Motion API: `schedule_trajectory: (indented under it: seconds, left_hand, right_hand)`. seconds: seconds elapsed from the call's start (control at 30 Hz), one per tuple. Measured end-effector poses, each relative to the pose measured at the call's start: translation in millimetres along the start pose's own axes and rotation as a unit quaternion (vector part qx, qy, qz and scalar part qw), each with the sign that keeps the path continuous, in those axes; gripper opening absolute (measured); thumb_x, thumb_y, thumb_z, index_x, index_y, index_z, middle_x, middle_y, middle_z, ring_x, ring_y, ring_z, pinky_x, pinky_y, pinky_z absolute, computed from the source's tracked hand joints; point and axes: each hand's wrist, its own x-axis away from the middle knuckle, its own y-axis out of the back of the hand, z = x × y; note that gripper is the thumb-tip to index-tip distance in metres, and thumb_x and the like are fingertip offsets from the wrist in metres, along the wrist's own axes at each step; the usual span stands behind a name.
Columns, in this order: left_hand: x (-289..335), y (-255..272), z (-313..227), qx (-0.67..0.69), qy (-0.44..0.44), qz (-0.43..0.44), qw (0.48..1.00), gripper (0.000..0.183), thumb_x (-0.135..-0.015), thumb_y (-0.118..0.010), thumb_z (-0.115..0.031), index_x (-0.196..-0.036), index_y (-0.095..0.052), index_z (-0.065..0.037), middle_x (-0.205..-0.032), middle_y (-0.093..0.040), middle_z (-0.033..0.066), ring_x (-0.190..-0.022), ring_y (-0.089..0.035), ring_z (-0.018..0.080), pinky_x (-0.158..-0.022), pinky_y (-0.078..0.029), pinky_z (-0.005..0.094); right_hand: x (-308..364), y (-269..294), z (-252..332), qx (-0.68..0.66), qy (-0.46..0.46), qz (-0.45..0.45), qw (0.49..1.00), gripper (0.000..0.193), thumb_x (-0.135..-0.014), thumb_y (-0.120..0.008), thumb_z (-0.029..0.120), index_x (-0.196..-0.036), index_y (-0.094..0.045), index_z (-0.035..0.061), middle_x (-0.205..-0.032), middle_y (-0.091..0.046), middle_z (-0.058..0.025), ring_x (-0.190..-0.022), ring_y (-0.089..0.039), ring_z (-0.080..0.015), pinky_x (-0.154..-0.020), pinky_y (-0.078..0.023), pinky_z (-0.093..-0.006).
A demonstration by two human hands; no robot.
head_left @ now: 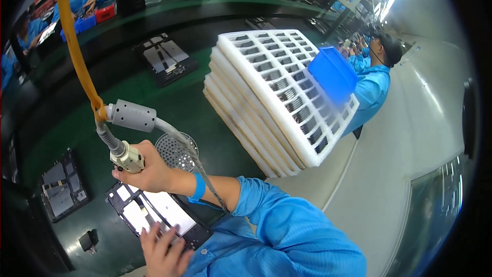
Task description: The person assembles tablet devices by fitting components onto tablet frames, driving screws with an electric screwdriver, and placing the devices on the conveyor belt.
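Observation:
My right hand (pixel 151 169) is closed round a beige hand-held air gun (pixel 130 160), which joins an orange hose (pixel 77 56) and a grey cable (pixel 177 134). It is held above an opened tablet (pixel 171 205) with a black frame and bright, shiny inner panels. My left hand (pixel 165 251) has its fingers spread over the tablet's near edge; whether they touch it I cannot tell. A blue band (pixel 199 187) circles my right wrist. Behind that wrist sits a round perforated metal piece (pixel 177 151).
Stacked white foam trays (pixel 266 107) with dark parts in their slots stand to the right, a blue bin (pixel 333 74) on top. Other opened tablets lie at left (pixel 62 184) and farther back (pixel 166 59). A small black part (pixel 88 241) lies lower left. A co-worker (pixel 376 82) is at right.

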Motion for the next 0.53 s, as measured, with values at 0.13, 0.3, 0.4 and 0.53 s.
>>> schedule_trajectory:
  seconds: [0.13,0.3,0.4,0.53]
  left_hand:
    - [2,-2,-14,0.044,-0.012,0.104,0.994,0.039,-0.080,-0.076,-0.020,-0.116,-0.064,-0.008,-0.132,-0.055,0.0174,-0.119,-0.054,0.0393,-0.098,-0.043,0.0494]
    - [-5,1,1,-0.015,0.015,0.084,0.996,0.039,-0.078,-0.077,-0.018,-0.114,-0.066,-0.007,-0.127,-0.060,0.0168,-0.109,-0.061,0.0359,-0.089,-0.051,0.0439]
    - [-21,1,52,-0.074,0.017,0.073,0.994,0.046,-0.068,-0.077,-0.013,-0.111,-0.065,-0.005,-0.127,-0.057,0.0233,-0.108,-0.060,0.0396,-0.087,-0.049,0.0475]
    - [-74,14,123,-0.252,0.040,0.065,0.965,0.056,-0.071,-0.074,-0.012,-0.124,-0.061,-0.002,-0.144,-0.045,0.0249,-0.126,-0.049,0.0440,-0.103,-0.042,0.0473]
  right_hand:
    - [-1,6,5,0.002,0.015,-0.025,1.000,0.014,-0.082,-0.073,0.006,-0.089,-0.062,0.0007,-0.070,-0.058,0.0001,-0.064,-0.053,-0.0049,-0.057,-0.042,-0.0243]
    - [2,42,25,0.092,0.042,-0.073,0.992,0.016,-0.083,-0.074,0.004,-0.095,-0.064,0.0008,-0.076,-0.061,0.0023,-0.070,-0.055,-0.0047,-0.063,-0.045,-0.0236]
    - [6,66,34,0.049,0.046,-0.136,0.988,0.020,-0.083,-0.075,0.004,-0.100,-0.065,0.0009,-0.082,-0.065,0.0005,-0.076,-0.058,-0.0054,-0.068,-0.049,-0.0242]
    - [10,81,16,0.034,0.009,-0.146,0.989,0.029,-0.087,-0.072,0.009,-0.112,-0.061,0.0014,-0.090,-0.064,-0.0004,-0.081,-0.056,-0.0045,-0.073,-0.048,-0.0246]
